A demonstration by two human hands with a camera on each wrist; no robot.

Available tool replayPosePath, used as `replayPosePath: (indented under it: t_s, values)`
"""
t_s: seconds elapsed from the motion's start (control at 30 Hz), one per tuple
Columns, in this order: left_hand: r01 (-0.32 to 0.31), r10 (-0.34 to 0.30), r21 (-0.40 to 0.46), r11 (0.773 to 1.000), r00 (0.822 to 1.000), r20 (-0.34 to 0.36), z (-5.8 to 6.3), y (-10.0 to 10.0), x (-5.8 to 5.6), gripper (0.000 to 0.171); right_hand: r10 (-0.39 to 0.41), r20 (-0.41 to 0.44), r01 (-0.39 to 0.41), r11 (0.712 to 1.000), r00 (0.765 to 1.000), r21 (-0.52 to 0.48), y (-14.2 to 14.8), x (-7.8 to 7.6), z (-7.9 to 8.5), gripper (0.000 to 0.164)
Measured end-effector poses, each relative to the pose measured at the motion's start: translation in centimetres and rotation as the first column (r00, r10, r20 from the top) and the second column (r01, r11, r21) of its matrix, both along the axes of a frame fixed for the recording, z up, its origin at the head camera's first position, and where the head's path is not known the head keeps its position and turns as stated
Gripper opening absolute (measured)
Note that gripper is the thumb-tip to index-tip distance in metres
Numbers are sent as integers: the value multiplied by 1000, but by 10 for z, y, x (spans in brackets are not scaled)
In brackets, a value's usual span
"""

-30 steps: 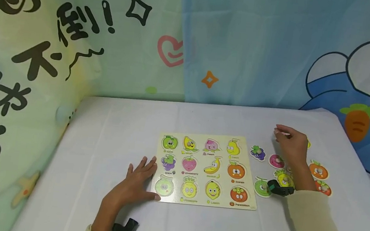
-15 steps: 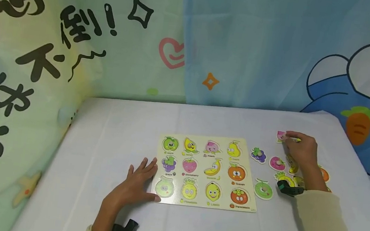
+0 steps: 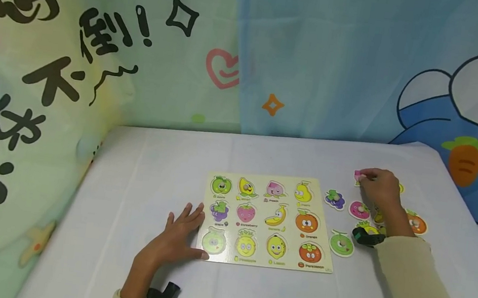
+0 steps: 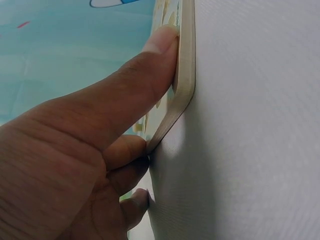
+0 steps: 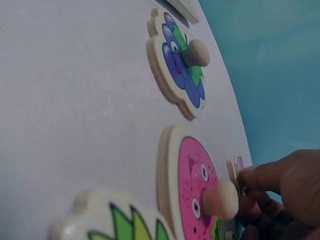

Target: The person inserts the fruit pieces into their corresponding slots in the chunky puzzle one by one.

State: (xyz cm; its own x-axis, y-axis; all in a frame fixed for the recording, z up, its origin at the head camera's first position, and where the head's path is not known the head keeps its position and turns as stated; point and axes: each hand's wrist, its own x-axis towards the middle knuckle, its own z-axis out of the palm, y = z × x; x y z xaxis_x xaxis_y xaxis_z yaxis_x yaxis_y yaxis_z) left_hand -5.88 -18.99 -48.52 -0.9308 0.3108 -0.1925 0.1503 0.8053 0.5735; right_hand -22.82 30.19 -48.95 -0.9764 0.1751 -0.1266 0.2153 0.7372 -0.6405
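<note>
My left hand (image 3: pixel 176 236) lies at the lower left corner of a fruit puzzle board (image 3: pixel 258 226), fingers spread along its left side. In the left wrist view, the thumb (image 4: pixel 145 67) rests on the board's edge. To the right of the board, my right hand (image 3: pixel 381 189) pinches a small pink peach puzzle piece (image 3: pixel 357 176) near the table's far side. The right wrist view shows the same peach piece (image 5: pixel 240 164) at my fingertips, its knob hidden by the fingers. Closer to that camera stand a pink strawberry piece (image 5: pixel 192 175) and a grape piece (image 5: pixel 182 65), each with a wooden knob.
Between the board and my right arm lie a green apple-like piece (image 3: pixel 341 244) and a pineapple piece (image 3: pixel 365 227). An orange piece (image 3: pixel 417 223) is right of the wrist, and other pieces are partly covered. A printed curtain (image 3: pixel 320 69) hangs behind the white table (image 3: pixel 166 160).
My right hand shifts right, uncovering the peach piece, then returns left and takes it between the fingers. The left hand keeps its place on the board.
</note>
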Motion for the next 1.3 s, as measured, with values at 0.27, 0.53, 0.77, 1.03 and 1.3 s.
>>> replayPosePath:
  t_s: [0.27,0.53,0.77,1.03,1.3]
  values:
    - [-5,5,-8,1000,1000,4,0,1,-1,102,-3,15,3,1000,1000,11,-7,0,5,36]
    - [-16,16,-14,1000,1000,5,0,2,0,102,-49,-4,49,999,999,18,-17,-1,13,40]
    - [-8,8,1,1000,1000,2,1,1,0,101,14,-101,-13,1000,995,9,-29,3,22,39]
    - [5,-5,-2,1000,1000,-3,0,0,0,102,162,-108,-163,987,981,0,-45,7,31,44]
    - [5,-5,-1,1000,1000,-7,1,1,0,102,235,-144,-233,972,961,27,-38,-22,-31,56]
